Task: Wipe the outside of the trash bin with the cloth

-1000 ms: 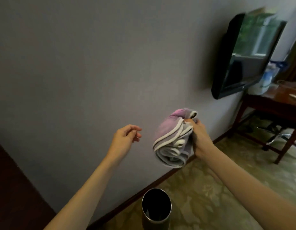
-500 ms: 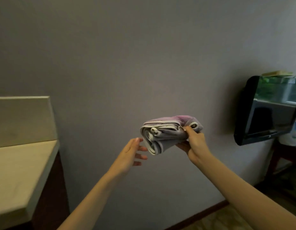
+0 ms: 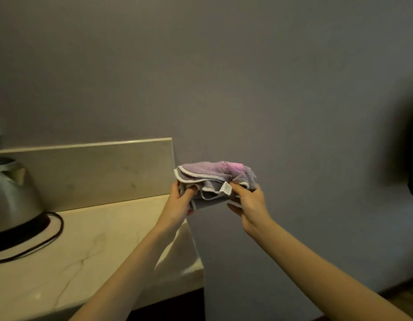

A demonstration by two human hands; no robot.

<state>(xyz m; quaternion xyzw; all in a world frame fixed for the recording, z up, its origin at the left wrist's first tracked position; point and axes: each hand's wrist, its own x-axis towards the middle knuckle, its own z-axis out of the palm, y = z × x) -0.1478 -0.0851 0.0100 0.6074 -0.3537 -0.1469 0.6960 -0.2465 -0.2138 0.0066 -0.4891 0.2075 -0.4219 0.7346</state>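
A folded grey and purple cloth [image 3: 214, 176] with white edging and a small white label is held level in front of the wall, just past the right end of the counter. My left hand [image 3: 181, 203] grips its left end, thumb on top. My right hand [image 3: 248, 202] grips its right end near the label. The trash bin is out of view.
A pale marble counter [image 3: 85, 246] with a low backsplash fills the lower left. A steel kettle [image 3: 12, 193] on a black base with a cord stands at its far left. A dark blurred shape [image 3: 409, 144] is at the right edge. Dark floor trim runs along the lower right.
The view has swung left, bringing the counter and kettle in and losing the bin. My left hand, open before, has closed on the cloth's left end. The cloth now lies level.
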